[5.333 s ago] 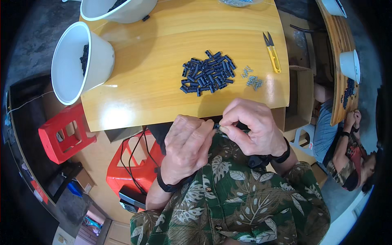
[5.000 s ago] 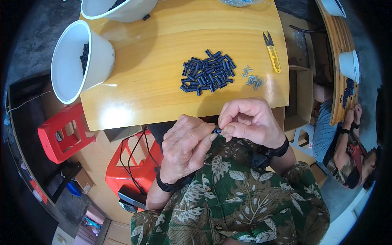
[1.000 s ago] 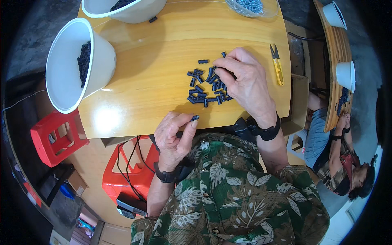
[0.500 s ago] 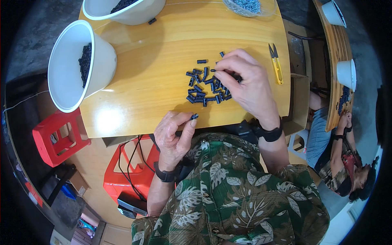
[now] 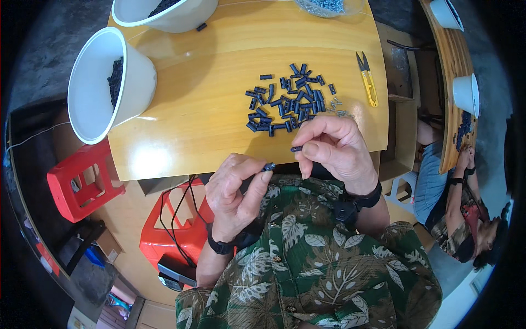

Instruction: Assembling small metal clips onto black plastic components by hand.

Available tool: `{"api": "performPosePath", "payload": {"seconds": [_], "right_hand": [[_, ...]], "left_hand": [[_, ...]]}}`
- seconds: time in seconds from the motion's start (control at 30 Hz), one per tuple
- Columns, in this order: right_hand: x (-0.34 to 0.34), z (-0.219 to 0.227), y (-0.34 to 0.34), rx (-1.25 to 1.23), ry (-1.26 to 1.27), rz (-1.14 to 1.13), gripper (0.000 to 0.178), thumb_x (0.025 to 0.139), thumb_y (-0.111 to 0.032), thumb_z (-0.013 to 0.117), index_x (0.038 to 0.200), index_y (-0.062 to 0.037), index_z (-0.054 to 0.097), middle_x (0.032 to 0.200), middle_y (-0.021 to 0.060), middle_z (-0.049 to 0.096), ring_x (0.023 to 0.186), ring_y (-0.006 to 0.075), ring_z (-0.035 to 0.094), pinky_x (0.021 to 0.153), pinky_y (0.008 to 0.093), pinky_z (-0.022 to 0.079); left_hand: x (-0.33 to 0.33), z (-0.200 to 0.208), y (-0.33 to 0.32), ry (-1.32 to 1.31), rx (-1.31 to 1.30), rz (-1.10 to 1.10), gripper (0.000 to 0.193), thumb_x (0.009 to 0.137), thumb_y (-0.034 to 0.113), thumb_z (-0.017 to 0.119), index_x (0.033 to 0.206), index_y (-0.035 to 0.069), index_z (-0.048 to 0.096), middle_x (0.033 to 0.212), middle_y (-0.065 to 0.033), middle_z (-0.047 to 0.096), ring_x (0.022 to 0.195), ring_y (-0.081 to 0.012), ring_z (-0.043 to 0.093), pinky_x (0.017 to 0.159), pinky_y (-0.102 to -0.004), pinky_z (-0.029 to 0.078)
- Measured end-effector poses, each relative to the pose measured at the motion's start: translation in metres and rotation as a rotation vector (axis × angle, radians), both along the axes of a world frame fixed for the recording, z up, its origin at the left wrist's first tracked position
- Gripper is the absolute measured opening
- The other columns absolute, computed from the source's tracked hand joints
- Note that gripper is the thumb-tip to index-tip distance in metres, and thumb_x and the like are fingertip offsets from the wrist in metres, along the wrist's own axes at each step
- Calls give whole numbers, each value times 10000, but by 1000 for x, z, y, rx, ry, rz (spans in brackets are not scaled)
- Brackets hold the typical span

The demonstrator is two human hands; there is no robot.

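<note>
- Top?
- Grn/brn shirt (image 5: 329, 263), pale leaf print, dk btns (image 5: 278, 258) down frt, short slvs (image 5: 192, 301).
- Wrists?
- Blk band (image 5: 220, 247) on L, blk strap (image 5: 371, 198) on R, small blk box (image 5: 345, 213) beside the latter.
- Hands?
- L hand (image 5: 235, 189) & R hand (image 5: 341, 156) both bare.

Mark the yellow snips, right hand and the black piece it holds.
Yellow snips (image 5: 367, 78): head view, handle near the blades.
Right hand (image 5: 346, 157): head view, base of the thumb.
Black piece (image 5: 296, 148): head view, end showing past the thumb.

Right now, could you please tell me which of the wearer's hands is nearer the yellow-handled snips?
Right. The right hand is below and left of the yellow-handled snips in the picture; the left hand is farther off, lower and further left.
</note>
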State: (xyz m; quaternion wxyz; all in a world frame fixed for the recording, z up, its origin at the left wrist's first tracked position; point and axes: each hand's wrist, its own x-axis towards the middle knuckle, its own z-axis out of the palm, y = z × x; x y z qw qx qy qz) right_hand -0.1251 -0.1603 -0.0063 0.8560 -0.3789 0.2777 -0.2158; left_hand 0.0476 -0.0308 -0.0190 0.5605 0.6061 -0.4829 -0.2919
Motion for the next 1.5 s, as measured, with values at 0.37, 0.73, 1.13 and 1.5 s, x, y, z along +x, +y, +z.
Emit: {"api": "performPosePath", "payload": {"seconds": [0.37, 0.73, 1.13, 1.5], "right_hand": [[-5, 15, 11, -86, 5, -25, 100, 917, -15, 656, 1006, 27, 636, 883, 95, 678, 692, 140, 675, 646, 239, 558], [-7, 19, 16, 24, 26, 5, 95, 939, -65, 649, 981, 16, 620, 824, 94, 671, 661, 128, 659, 613, 238, 551], [-2, 22, 21, -67, 43, -10, 107, 955, -90, 639, 950, 9, 596, 787, 53, 634, 648, 94, 620, 595, 221, 519], [-1, 20, 24, -104, 78, -10, 95, 958, -77, 627, 942, 8, 589, 794, 50, 632, 649, 87, 617, 596, 216, 512]], "left_hand": [[-7, 14, -4, -14, -51, -63, 198, 753, -30, 759, 919, -17, 651, 787, -121, 672, 681, -268, 652, 613, -340, 508], [-11, 15, -5, -15, -64, -53, 205, 740, -32, 762, 916, -18, 657, 776, -116, 667, 675, -267, 647, 610, -343, 506], [-11, 13, -5, -70, -83, -27, 225, 724, -44, 770, 918, -11, 662, 785, -118, 680, 678, -264, 647, 611, -341, 507], [-10, 19, -7, -201, -102, -31, 254, 694, -67, 771, 914, -22, 653, 770, -118, 647, 667, -269, 618, 608, -352, 490]]}}
